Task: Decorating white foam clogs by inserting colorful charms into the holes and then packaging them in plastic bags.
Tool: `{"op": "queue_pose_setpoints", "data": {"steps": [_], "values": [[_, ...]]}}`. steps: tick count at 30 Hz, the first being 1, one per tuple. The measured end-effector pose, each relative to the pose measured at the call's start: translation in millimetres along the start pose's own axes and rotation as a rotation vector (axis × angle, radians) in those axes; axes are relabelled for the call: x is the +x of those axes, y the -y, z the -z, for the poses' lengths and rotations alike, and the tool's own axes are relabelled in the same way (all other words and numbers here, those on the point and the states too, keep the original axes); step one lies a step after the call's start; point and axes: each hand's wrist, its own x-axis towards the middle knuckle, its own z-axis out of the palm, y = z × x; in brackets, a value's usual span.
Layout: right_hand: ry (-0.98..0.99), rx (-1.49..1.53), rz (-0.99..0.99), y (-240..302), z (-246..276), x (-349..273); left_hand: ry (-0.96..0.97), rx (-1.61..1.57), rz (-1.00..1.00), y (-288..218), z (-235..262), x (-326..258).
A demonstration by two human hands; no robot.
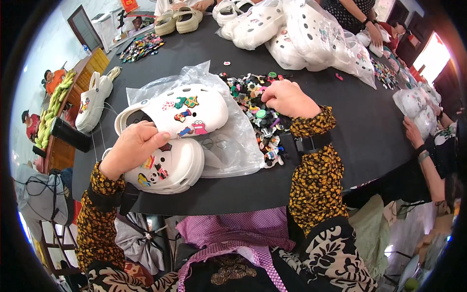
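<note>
Two white clogs lie one beyond the other in front of me, both dotted with colourful shoe charms. My left hand [136, 147] grips the near edge of the farther clog [211, 102], thumb on its side, while resting over the nearer clog [187, 163]. Beneath them spreads a clear plastic bag [241, 158]. To the right, my right hand [292, 99] reaches into a heap of mixed shoe charms [267, 131]. Its fingers are curled together with the tips down among the pieces; whatever they pinch is hidden.
Bagged white clogs [304, 36] are piled at the far side of the black table [335, 165]. At the left stands another white clog [92, 104] near a dark box-like object [70, 134]. Beige clogs [187, 20] and a second charm heap [142, 47] lie farther back. Other people's hands work around the table.
</note>
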Motion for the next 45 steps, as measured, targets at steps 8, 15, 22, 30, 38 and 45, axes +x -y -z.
{"op": "queue_pose_setpoints", "data": {"steps": [8,15,22,30,38,45], "values": [[-0.309,-0.102,-0.09,4.8,-0.4,1.2,-0.004,0.021,0.007,3.2,0.3,0.2],[0.049,0.026,-0.052,7.6,4.6,1.6,-0.003,0.037,-0.017,7.5,0.2,0.7],[-0.078,-0.139,-0.018,6.1,-0.4,-5.4,-0.006,0.007,0.005,4.3,-0.3,1.8],[-0.228,0.406,-0.056,1.7,0.5,7.7,-0.007,0.008,0.016,5.5,1.1,-2.5],[-0.28,0.71,-0.104,4.4,0.3,7.7,-0.004,0.015,0.012,6.1,-0.1,0.1],[-0.251,0.788,-0.11,13.8,0.6,8.2,-0.012,0.019,-0.003,6.6,0.9,-1.0]]}}
